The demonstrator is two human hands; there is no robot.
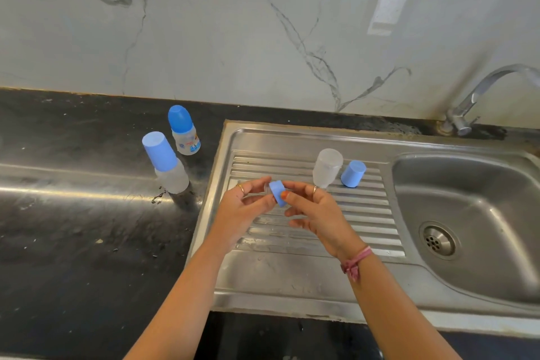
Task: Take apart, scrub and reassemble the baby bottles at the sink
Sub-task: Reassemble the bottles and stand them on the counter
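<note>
1. Fingertips of both hands meet on a small blue collar ring, held in the air over the ribbed draining board of the steel sink.
2. My right hand pinches the ring between thumb and forefinger, the thumb lying across its blue face; the other fingers hang loosely curled below it.
3. My left hand closes its thumb and forefinger on the ring's far side, where I see something clear sticking out, possibly the teat, though it is too small for me to be sure.
4. I see a ring on a finger of each hand and a pink band round the right wrist.
5. Just behind the right hand, a clear bottle body stands upside down on the draining board, with a loose blue cap just beside it on its right, tilted on the ribs.
6. Well apart to the left, on the black counter, stand two assembled bottles: a nearer capped bottle leaning in the wide view, and a farther printed bottle close behind it.
7. To the right I see the basin with its drain, and the tap rising at the back corner against the marbled wall.
</note>
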